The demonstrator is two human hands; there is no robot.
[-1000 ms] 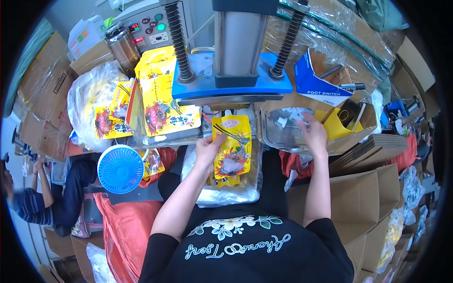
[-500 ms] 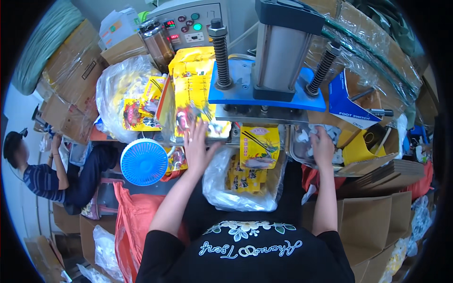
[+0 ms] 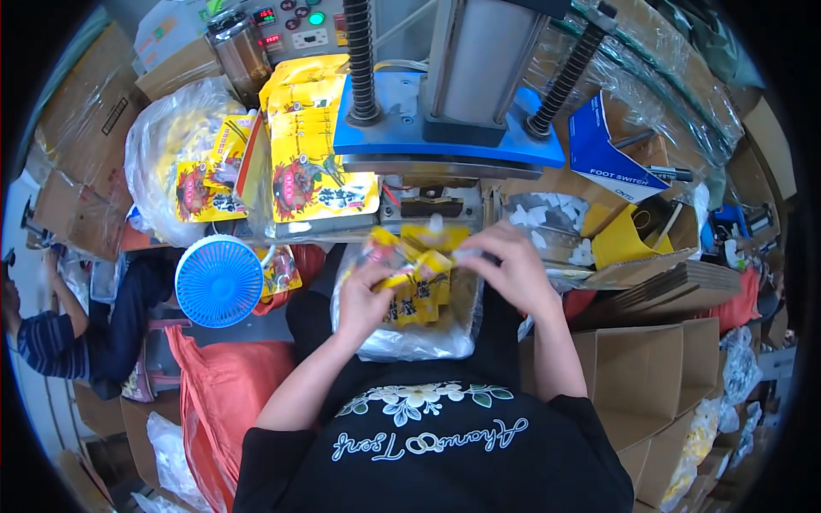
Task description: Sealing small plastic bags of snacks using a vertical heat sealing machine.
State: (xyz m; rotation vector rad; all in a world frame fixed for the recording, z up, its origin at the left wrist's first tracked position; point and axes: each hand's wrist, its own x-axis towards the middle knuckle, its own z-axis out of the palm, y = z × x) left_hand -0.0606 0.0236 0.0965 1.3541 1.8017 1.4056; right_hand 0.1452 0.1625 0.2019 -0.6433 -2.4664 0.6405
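I'm getting glossy, creased plastic film on the yellow pouch, and the clear bag gleams too, thin and wrinkled! Up top, a smooth blue finish on the press plate, dark metal on the coil spring; matt brown cardboard for the box; matt black cloth on the shirt.

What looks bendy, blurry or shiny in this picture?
Head view: boxes near the edge look warped; head view: the pouch between left hand and right hand is smeared, maybe by motion; head view: the bag below has white glare.
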